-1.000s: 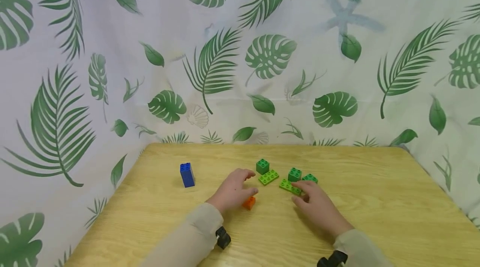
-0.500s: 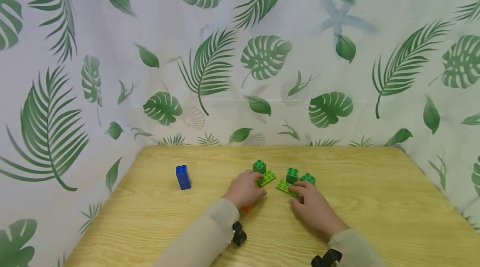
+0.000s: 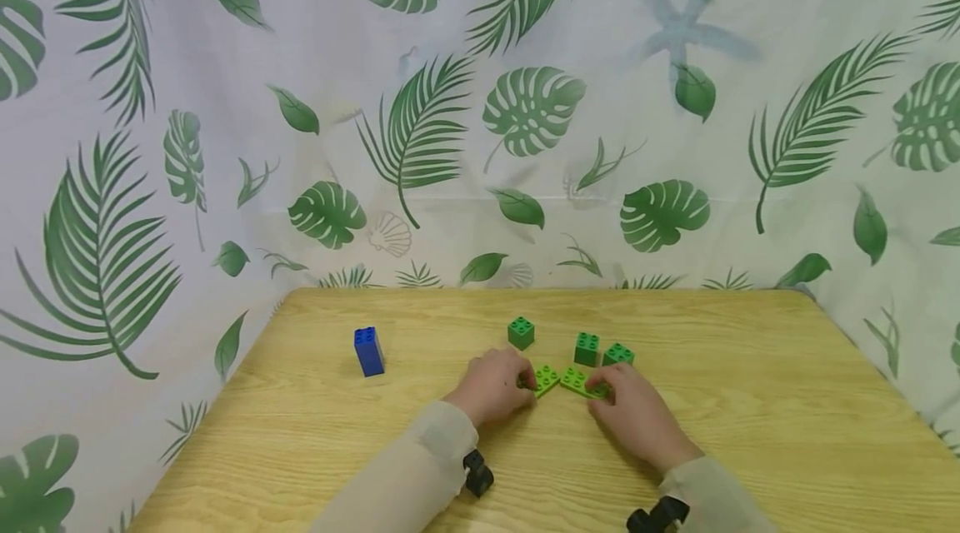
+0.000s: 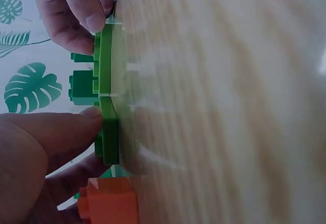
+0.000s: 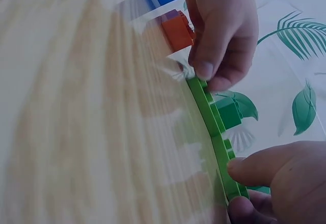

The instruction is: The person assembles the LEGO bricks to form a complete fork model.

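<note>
My left hand (image 3: 491,387) pinches one light green flat building brick (image 3: 547,381) by its left end, thumb on the near side. With thumb and fingers, my right hand (image 3: 637,412) pinches a second light green flat brick (image 3: 573,379) at its right end. Both bricks lie studs up on the table, their inner ends meeting or nearly so, at a slight angle to each other. In the left wrist view an orange brick (image 4: 112,201) stands close to my left fingers; the left hand hides it in the head view.
Behind the hands stand a dark green square brick (image 3: 521,333) and two more dark green bricks (image 3: 587,350) on the right, one partly behind my right fingers. A tall blue brick stack (image 3: 369,352) stands at the left of the wooden table (image 3: 750,400). A leaf-patterned cloth hangs behind.
My left hand has moved right, taken hold of the left flat brick and drawn it nearer and up to the right one. The right hand has hardly moved.
</note>
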Demonstrator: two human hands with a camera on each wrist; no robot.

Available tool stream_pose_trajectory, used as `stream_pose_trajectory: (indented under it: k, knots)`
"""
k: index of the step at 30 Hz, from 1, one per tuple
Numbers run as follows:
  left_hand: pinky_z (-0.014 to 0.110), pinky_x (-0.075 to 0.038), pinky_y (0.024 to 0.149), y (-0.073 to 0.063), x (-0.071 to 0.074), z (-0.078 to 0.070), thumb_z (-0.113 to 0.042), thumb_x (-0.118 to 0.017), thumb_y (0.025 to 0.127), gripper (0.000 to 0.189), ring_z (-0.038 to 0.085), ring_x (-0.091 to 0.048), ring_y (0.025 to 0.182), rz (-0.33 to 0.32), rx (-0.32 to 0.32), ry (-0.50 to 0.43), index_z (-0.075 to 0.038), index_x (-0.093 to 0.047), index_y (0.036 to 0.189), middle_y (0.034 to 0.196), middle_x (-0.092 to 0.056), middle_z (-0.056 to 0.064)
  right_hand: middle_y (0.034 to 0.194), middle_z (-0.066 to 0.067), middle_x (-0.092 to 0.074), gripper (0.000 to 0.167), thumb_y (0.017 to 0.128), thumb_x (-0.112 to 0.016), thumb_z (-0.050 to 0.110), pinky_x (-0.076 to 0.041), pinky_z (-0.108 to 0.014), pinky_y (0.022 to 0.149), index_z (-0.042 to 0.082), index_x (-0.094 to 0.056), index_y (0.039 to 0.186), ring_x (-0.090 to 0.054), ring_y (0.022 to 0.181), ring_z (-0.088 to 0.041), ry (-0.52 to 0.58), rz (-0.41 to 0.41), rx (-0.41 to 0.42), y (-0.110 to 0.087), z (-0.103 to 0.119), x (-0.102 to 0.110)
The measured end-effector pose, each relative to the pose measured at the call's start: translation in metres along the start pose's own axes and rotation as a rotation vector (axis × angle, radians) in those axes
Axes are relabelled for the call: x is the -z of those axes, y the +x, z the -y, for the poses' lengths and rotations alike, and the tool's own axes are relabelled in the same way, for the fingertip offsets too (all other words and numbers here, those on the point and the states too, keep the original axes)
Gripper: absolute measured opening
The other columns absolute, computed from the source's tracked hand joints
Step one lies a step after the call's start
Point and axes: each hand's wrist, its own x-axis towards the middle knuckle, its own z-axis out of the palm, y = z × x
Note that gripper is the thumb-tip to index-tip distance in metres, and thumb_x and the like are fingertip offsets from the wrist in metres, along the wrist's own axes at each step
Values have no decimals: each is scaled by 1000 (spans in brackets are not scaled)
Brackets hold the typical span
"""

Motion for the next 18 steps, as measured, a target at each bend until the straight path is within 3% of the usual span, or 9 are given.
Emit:
stream_pose_trajectory:
  k: [6,13,18]
  knots:
    - [48,-39,99,-19,1,-6,-36,-79,89,13,14,-54,95,17,-53,26,-31,-71,80,88,-58,-16,104,-2,-59,13,91,-73,11,-47,-39,73,15,-67,102,-52,82,-16,0,24,15,-1,-3,0]
    - [36,-33,82,-39,5,-11,-38,-78,90,9,11,-47,92,15,-87,131,-31,-74,85,99,-61,-13,116,-1,-62,27,93,-74,10,-49,-39,79,16,-68,118,-56,90,-14,46,86,-28,-2,-4,1]
    - [34,-35,80,-54,9,-9,-36,-78,90,6,12,-45,94,-10,-119,189,-30,-78,90,101,-58,-11,114,1,-62,27,93,-73,11,-48,-39,77,18,-68,119,-55,88,-14,82,130,-18,-6,0,4]
